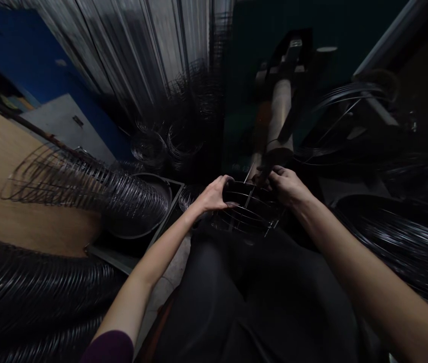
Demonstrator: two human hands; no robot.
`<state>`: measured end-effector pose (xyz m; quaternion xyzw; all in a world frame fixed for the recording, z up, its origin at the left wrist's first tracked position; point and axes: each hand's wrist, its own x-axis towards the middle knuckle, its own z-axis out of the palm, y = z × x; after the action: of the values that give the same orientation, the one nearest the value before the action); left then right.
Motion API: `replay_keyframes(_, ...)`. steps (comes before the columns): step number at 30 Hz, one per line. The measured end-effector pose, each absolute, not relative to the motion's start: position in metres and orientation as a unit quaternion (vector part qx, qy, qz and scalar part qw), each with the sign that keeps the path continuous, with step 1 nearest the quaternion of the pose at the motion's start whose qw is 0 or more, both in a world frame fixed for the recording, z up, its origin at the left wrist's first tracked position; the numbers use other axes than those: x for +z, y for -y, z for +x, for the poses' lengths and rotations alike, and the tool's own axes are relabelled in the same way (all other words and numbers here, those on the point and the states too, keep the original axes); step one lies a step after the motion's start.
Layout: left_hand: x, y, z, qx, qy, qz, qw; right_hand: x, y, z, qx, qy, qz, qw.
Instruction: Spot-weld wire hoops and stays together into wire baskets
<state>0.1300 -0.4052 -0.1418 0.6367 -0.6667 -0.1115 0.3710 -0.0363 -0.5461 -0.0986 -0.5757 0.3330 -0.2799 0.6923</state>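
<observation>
A round wire frame (249,205) of curved rings and cross wires sits just above my lap, under the machine's arm. My left hand (215,194) is closed on its left side, thumb below and fingers over the top. At the frame's upper right, my right hand (286,184) is closed with bent fingers beside the machine's lower tip. What those fingers pinch is too dark to make out. Directly above the frame hangs the machine's metal cylinder (281,108), close to my right hand.
Wire rings (123,189) lie in a row on the left, partly over a round pan (166,189). More stacked rings (28,287) fill the lower left. Coiled wire (411,237) lies at the right. Behind stand a blue panel (28,45) and corrugated metal sheeting (134,45).
</observation>
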Motion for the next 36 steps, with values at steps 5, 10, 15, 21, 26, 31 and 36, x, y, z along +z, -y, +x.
replay_keyframes(5, -0.141, 0.409, 0.134, -0.112, 0.671, 0.632, 0.371, -0.097, 0.548, -0.034, -0.287, -0.326, -0.577, 0.691)
replay_keyframes(10, -0.136, 0.41, 0.135, -0.127, 0.669, 0.629, 0.376, -0.098, 0.551, -0.032, -0.28, -0.344, -0.583, 0.681)
replay_keyframes(15, -0.136, 0.412, 0.137, -0.141, 0.675, 0.617, 0.378, -0.097, 0.549, -0.031, -0.275, -0.346, -0.584, 0.681)
replay_keyframes(21, -0.133, 0.412, 0.14, -0.155, 0.682, 0.616, 0.362, -0.096, 0.544, -0.028, -0.282, -0.369, -0.547, 0.697)
replay_keyframes(26, -0.132, 0.412, 0.141, -0.151, 0.711, 0.601, 0.332, -0.079, 0.561, -0.023, -0.286, -0.408, -0.502, 0.707)
replay_keyframes(31, -0.139, 0.386, 0.124, -0.116, 0.725, 0.629, 0.254, -0.057, 0.561, -0.043, -0.254, -0.449, -0.479, 0.71)
replay_keyframes(36, -0.161, 0.328, 0.078, -0.095, 0.769, 0.615, 0.146, -0.078, 0.52, -0.094, -0.213, -0.465, -0.541, 0.668)
